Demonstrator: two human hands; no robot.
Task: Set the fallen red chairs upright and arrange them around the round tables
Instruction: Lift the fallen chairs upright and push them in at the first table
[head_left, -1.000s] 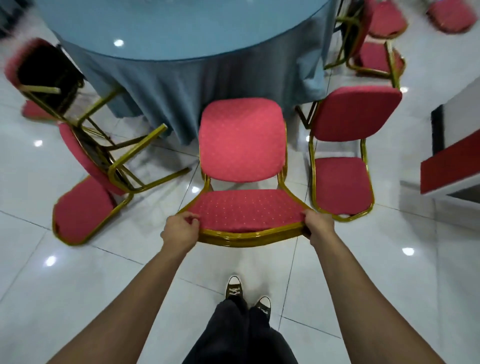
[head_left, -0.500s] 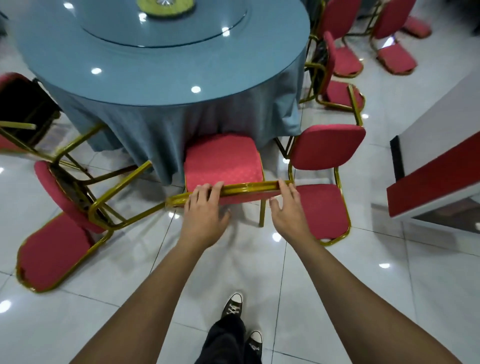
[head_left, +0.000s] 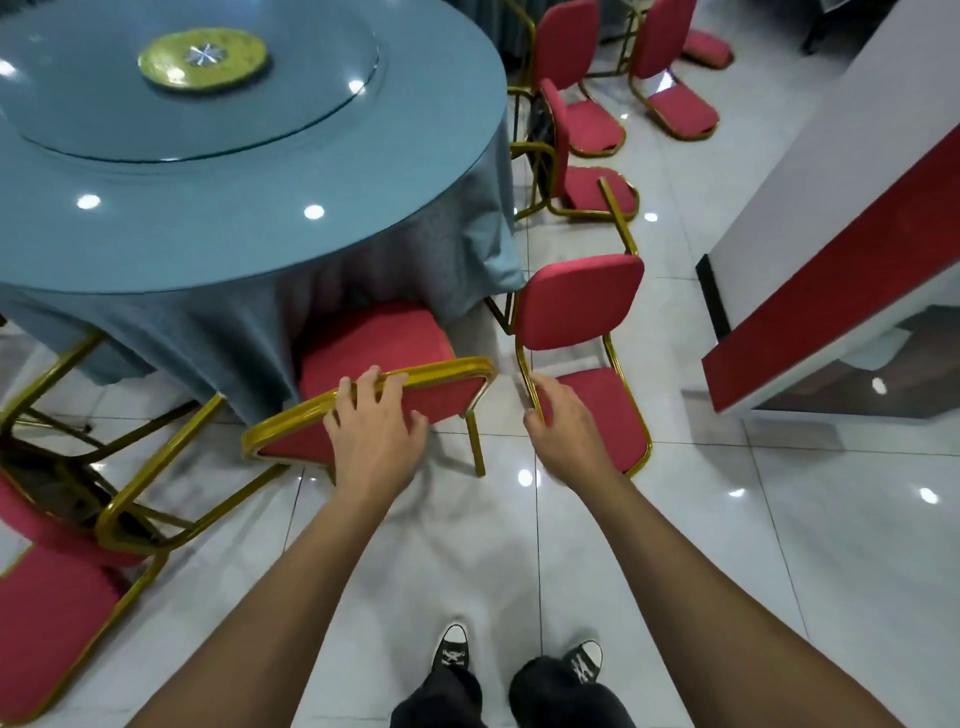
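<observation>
- Two black sneakers (head_left: 454, 654) with white toe caps are seen at 6 o'clock on the white tiled floor (head_left: 779, 545).
- Two bare forearms are stretched forward from the bottom edge.
- The left hand (head_left: 375, 428) is laid on the gold top rail of the upright chair (head_left: 374, 343) just ahead; its fingers are hooked over the rail and its thumb is spread below on the red back pad.
- The right hand (head_left: 563, 423) is held loosely open with relaxed fingers, clear of that chair; nothing is gripped by it, though whether the gold frame of the neighbouring fallen chair (head_left: 582, 306) is touched cannot be told.
- The upright chair's seat is tucked under the blue cloth at 12 o'clock.
- One fallen chair is seen at 1 o'clock, its seat pad on the floor.
- A tipped chair (head_left: 52, 618) lies at 9 o'clock, gold legs in the air.
- One round table (head_left: 234, 208) with a blue cloth fills 11 o'clock; one glass turntable with a yellow-green hub (head_left: 202, 60) sits on it.
- Four more red chairs (head_left: 587, 130) are counted at 1 o'clock beyond the table.
- A white and red counter (head_left: 831, 270) runs along 2 o'clock.
</observation>
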